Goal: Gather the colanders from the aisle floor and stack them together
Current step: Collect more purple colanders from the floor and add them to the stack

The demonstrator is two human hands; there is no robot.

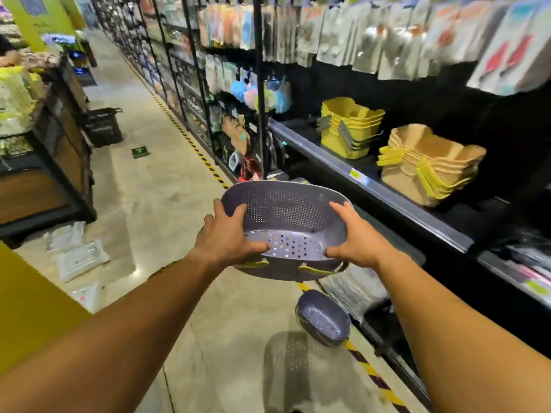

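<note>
A grey-purple perforated oval colander (286,216) with yellow-green handles is held up in front of me over the aisle, tilted so its inside faces me. My left hand (226,236) grips its left rim, thumb inside. My right hand (354,236) grips its right rim the same way. A second, smaller grey-purple colander (323,317) lies on the floor below, by the yellow-black striped floor line at the foot of the right-hand shelving.
On the right shelf stand a stack of yellow baskets (351,126) and a stack of tan baskets (429,165). Clear plastic packets (80,257) lie on the floor at left. A black shopping basket (103,126) sits farther down the aisle beside a wooden display (44,174).
</note>
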